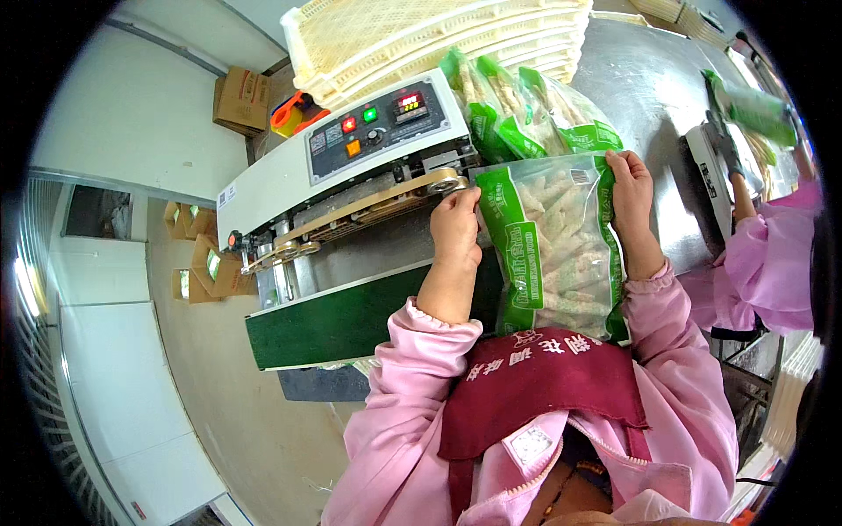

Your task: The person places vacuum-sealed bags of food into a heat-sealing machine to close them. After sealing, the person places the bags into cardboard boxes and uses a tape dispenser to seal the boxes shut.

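Note:
A clear plastic bag with green printed borders (559, 243), filled with pale, crumb-coated food pieces, hangs upright in front of me. Its upper left corner is pinched by my left hand (456, 230), close to the right end of the band sealing machine (263, 191). At the upper right corner, my right hand (631, 191) grips the bag between thumb and fingers. The bag's top edge is stretched between both hands. Below the sealer's tan belt (368, 204) runs a dark green conveyor (329, 322). Red and green lights glow on its control panel (378, 128).
Several similar filled bags (526, 112) lean behind the held one. Stacked cream plastic trays (434, 39) stand behind the sealer on a metal table (631, 72). A tape dispenser (289, 118) and cardboard boxes (214, 266) are at left. A co-worker's gloved hand (723, 148) is near a scale (707, 171).

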### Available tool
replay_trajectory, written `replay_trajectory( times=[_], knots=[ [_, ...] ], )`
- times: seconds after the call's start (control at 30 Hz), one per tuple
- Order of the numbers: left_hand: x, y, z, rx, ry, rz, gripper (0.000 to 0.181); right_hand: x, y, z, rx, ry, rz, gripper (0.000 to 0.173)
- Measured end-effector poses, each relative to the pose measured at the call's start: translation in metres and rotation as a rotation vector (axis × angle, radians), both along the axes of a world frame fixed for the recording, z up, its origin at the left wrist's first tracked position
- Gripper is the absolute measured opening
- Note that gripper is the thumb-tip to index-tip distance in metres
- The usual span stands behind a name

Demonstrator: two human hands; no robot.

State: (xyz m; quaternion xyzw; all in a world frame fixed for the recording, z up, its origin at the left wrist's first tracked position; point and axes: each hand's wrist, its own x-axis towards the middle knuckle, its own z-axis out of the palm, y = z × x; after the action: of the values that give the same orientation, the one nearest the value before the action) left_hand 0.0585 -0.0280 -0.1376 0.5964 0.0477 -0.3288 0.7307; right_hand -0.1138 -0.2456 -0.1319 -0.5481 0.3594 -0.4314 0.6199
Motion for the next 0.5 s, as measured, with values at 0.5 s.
replay_trajectory(
  times=[0.5],
  knots=[
    [0.045, 0.090, -0.011, 0.244, -0.325, 0.198, 0.020, 0.091, 0.068, -0.028, -0.054, 0.132, 0.083, 0.022]
  ],
)
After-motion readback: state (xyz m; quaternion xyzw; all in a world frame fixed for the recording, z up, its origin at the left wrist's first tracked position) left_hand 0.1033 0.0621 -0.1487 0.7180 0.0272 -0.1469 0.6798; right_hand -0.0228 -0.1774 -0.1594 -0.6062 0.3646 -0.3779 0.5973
